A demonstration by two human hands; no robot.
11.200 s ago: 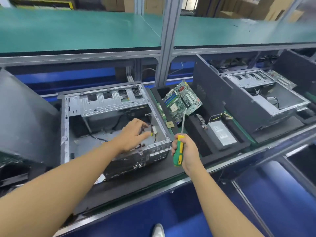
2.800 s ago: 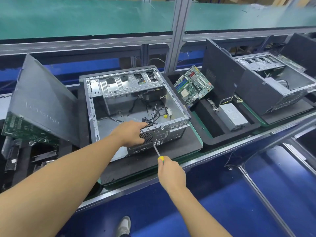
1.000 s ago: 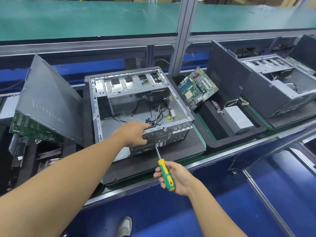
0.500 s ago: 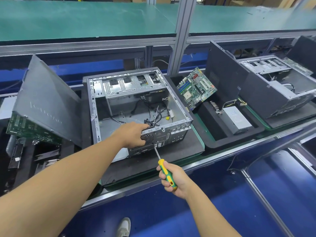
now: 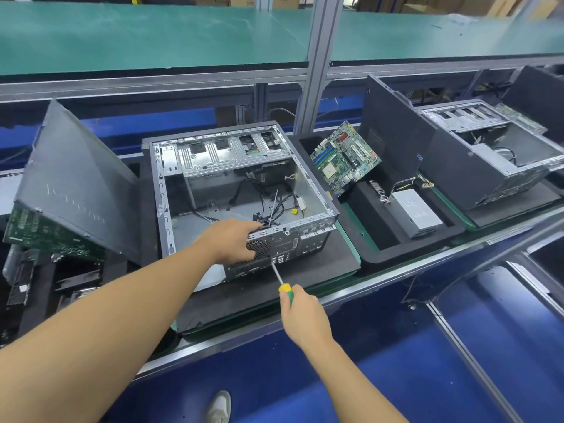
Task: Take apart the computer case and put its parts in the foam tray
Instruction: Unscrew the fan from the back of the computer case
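Note:
The open grey computer case (image 5: 195, 193) lies on its side on a black foam mat, loose cables inside. My left hand (image 5: 229, 239) grips the fan grille at the case's rear panel (image 5: 290, 245), fingers over the top edge. My right hand (image 5: 300, 315) is closed on a yellow-green screwdriver (image 5: 285, 288), whose shaft points up-left with the tip against the rear panel beside the fan grille. To the right, the black foam tray (image 5: 384, 254) holds a green motherboard (image 5: 345, 157) leaning upright and a silver power supply (image 5: 416, 213).
A grey side panel (image 5: 76, 184) leans at the left over a tray of parts with a circuit board (image 5: 39, 233). A second case (image 5: 488, 154) and a side panel (image 5: 390, 126) stand at the right. The metal bench edge (image 5: 366, 288) runs in front, a green shelf above.
My right hand has pushed the screwdriver forward and closed over its handle, so the tip now meets the rear panel. My left hand has stayed on the fan grille.

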